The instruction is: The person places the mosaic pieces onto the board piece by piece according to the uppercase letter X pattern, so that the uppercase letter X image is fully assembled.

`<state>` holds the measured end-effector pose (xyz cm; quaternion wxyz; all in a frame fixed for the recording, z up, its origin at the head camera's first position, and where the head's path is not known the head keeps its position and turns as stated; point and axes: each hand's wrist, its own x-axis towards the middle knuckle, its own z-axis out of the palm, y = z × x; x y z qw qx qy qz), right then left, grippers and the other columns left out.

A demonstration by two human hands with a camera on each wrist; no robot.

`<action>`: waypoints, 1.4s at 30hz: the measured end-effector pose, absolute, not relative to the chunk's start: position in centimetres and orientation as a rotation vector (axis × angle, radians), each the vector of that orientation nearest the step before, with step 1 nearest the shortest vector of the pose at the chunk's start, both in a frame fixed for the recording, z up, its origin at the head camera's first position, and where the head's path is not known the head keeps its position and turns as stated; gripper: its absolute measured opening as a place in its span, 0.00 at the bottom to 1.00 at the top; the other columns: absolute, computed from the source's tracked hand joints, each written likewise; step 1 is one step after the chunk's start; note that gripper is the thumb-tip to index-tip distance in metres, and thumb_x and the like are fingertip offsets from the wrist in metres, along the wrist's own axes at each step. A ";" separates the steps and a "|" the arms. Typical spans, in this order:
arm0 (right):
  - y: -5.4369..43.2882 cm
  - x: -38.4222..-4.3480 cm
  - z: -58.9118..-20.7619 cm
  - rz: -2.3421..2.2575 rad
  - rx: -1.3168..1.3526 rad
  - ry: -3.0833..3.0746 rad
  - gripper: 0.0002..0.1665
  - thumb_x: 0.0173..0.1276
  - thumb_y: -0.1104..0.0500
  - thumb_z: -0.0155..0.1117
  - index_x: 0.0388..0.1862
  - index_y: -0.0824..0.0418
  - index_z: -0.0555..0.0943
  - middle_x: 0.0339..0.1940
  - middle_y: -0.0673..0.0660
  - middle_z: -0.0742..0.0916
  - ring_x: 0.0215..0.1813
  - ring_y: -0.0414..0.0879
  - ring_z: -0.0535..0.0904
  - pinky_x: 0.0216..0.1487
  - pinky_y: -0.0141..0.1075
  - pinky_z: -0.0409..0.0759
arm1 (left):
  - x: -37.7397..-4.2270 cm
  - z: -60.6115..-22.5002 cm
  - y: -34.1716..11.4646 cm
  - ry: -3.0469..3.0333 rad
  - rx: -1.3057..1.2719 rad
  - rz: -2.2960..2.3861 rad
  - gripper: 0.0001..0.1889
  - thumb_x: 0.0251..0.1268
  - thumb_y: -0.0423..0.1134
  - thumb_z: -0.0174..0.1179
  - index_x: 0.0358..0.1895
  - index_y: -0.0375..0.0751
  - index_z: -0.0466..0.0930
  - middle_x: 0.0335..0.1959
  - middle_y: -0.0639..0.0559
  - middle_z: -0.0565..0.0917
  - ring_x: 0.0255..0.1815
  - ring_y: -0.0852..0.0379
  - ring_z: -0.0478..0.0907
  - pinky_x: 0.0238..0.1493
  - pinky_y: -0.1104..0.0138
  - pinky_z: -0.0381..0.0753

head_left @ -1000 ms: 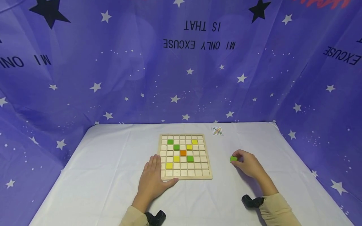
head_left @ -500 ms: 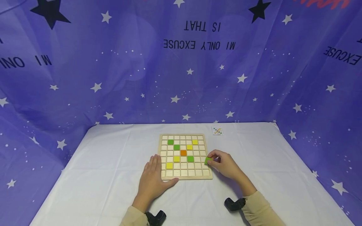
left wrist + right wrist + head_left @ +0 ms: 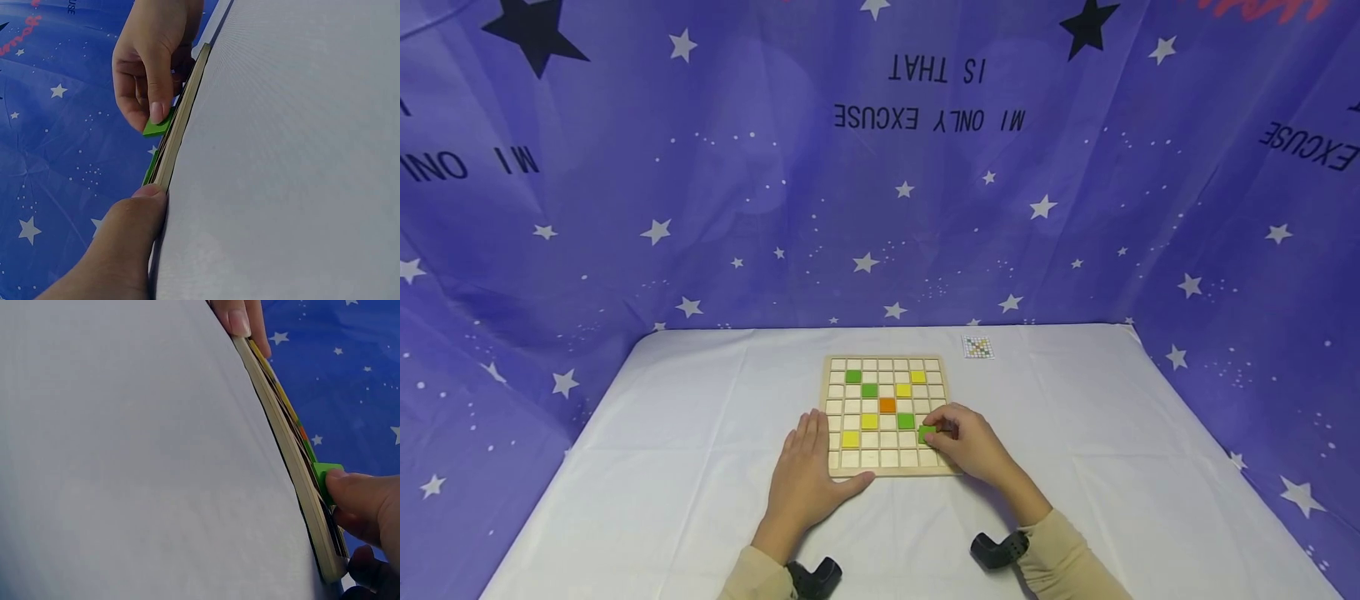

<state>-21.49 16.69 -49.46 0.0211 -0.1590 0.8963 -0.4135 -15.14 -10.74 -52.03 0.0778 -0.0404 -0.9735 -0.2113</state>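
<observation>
A square wooden grid board [image 3: 887, 474] lies on the white table, with green, yellow and orange tiles in some of its cells. My right hand [image 3: 972, 446] pinches a green tile [image 3: 927, 434] between thumb and fingers over the board's right part. In the left wrist view that green tile [image 3: 158, 128] is tilted, above the board's surface. My left hand [image 3: 805, 475] lies along the board's left edge with its fingers straight, and its thumb touches the front edge. An orange tile [image 3: 887, 405] sits at the centre, and a green tile [image 3: 906, 421] is up and left of the pinched one.
A small printed card [image 3: 978, 347] with a coloured grid lies behind the board's right corner. White cloth covers the table [image 3: 647, 467]. A purple curtain [image 3: 805, 208] with stars hangs behind and at both sides. Each wrist carries a black camera mount.
My right hand has moved left with the green tile, from the cloth right of the board to over its right-hand cells. The left hand has stayed in place.
</observation>
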 end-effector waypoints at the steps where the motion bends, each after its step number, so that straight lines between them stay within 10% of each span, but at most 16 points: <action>1: 16.6 -21.4 -49.5 -1.275 -0.497 2.788 0.09 0.62 0.56 0.74 0.40 0.45 0.85 0.34 0.42 0.82 0.33 0.41 0.74 0.33 0.31 0.73 | -15.1 -52.0 -10.8 -2.919 -0.121 -0.632 0.67 0.46 0.81 0.57 0.78 0.30 0.51 0.80 0.37 0.55 0.82 0.42 0.49 0.80 0.49 0.54; 42: 16.9 -21.8 -50.7 -1.206 -0.535 2.830 0.03 0.69 0.52 0.67 0.40 0.44 0.87 0.40 0.39 0.82 0.36 0.37 0.74 0.37 0.28 0.74 | -15.6 -52.5 -10.8 -2.937 -0.112 -0.679 0.68 0.45 0.81 0.57 0.79 0.32 0.47 0.81 0.39 0.52 0.83 0.43 0.47 0.81 0.50 0.50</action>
